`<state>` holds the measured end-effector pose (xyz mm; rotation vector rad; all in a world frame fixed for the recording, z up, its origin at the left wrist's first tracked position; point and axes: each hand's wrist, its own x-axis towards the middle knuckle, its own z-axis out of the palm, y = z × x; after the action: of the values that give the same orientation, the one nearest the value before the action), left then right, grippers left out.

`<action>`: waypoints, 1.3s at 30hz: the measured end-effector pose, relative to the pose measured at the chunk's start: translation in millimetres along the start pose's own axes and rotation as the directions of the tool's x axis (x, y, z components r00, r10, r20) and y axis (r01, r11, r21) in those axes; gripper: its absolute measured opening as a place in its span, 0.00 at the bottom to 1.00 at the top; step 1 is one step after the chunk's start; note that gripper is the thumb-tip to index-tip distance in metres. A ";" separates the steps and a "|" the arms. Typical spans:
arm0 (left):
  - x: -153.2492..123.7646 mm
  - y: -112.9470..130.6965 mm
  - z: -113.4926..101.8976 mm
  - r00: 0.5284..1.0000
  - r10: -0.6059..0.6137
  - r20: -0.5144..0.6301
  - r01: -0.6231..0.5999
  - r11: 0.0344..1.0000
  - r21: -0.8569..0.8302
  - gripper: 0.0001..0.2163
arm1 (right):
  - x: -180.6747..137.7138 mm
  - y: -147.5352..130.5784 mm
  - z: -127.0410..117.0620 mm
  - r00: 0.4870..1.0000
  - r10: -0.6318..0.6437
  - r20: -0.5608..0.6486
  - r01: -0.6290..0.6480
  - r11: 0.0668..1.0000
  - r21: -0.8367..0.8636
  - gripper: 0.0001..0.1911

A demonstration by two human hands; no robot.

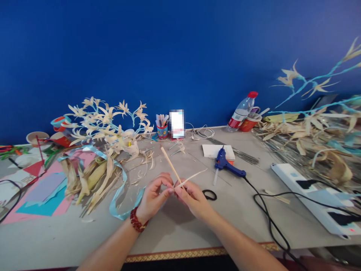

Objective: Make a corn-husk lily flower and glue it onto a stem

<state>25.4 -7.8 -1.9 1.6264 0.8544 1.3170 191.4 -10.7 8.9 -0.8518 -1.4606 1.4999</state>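
My left hand (154, 196) and my right hand (191, 197) meet over the middle of the grey table (180, 226). Both are closed in a pinch on a thin strip of dried corn husk (171, 165) that rises up and to the left from my fingers. A second pale sliver (194, 176) sticks out to the right from the same pinch. A red bead bracelet (136, 221) sits on my left wrist. Black scissors (210, 194) lie partly hidden just behind my right hand.
A blue glue gun (228, 165) lies right of centre, its black cord (265, 210) running to a white power strip (313, 199). Husk flowers (107, 124), husks, light blue ribbon (121, 188) and coloured paper (42, 192) crowd the left. A bottle (241, 111), red cup and husk branches stand at right.
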 end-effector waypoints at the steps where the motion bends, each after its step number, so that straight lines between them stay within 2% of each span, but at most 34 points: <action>1: -1.0 -0.9 0.0 1.000 -0.016 0.016 0.016 1.000 -0.001 0.07 | 0.3 0.7 0.6 1.000 0.006 -0.020 -0.005 1.000 0.009 0.22; 3: -2.4 -1.8 -1.5 0.997 -0.069 0.041 0.069 0.998 -0.004 0.05 | 1.5 2.3 -0.2 0.995 0.088 -0.042 -0.082 0.989 0.120 0.24; 6: -2.2 -0.4 -6.6 0.985 -0.161 0.068 0.162 0.987 -0.008 0.07 | 3.7 3.2 -4.4 0.971 0.241 0.000 -0.223 0.899 0.376 0.23; 9: 0.5 3.8 -10.7 0.975 -0.185 0.126 0.187 0.982 -0.006 0.08 | 5.3 1.2 -8.5 0.963 0.268 0.034 -0.247 0.822 0.514 0.21; 13: 3.9 7.9 -9.7 0.973 -0.151 0.176 0.154 0.988 -0.002 0.08 | 7.2 -3.5 -11.5 0.968 0.251 0.010 -0.213 0.800 0.562 0.20; 19: 2.5 8.9 -6.8 0.985 -0.105 0.133 0.102 0.994 0.028 0.06 | 8.6 -3.8 -10.0 0.965 0.260 0.027 -0.233 0.811 0.537 0.21; 23: 0.9 10.9 -6.9 0.994 -0.039 0.099 0.028 0.994 0.108 0.05 | 4.5 1.4 -6.6 0.973 0.226 0.048 -0.227 0.899 0.375 0.23; 25: 0.8 12.7 -6.7 0.996 0.008 0.089 -0.024 0.985 0.173 0.04 | 2.6 3.4 -5.6 0.983 0.167 0.081 -0.179 0.968 0.174 0.23; 27: 1.1 14.9 -6.2 0.994 0.042 0.100 -0.064 0.970 0.236 0.03 | 1.9 4.1 -5.4 0.989 0.097 0.110 -0.090 0.994 -0.062 0.22; 29: 1.3 16.8 -5.7 0.992 0.059 0.111 -0.089 0.954 0.286 0.04 | 2.1 3.8 -5.6 0.993 0.039 0.113 -0.010 0.969 -0.248 0.23; 31: 1.1 17.6 -5.7 0.992 0.064 0.113 -0.096 0.946 0.311 0.04 | 2.4 3.2 -5.9 0.994 -0.005 0.111 0.045 0.932 -0.359 0.23; 35: 0.0 15.2 -6.6 0.993 0.081 0.092 -0.107 0.939 0.328 0.04 | 1.9 3.3 -6.2 0.990 -0.074 0.122 0.124 0.865 -0.486 0.22; 39: -0.8 13.0 -7.6 0.992 0.096 0.077 -0.118 0.925 0.361 0.04 | 0.5 2.7 -6.4 0.986 -0.088 0.143 0.154 0.813 -0.562 0.22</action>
<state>17.7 -12.3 10.3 2.0160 1.0344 1.2287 196.7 -7.4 5.6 -1.0076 -2.0620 1.0234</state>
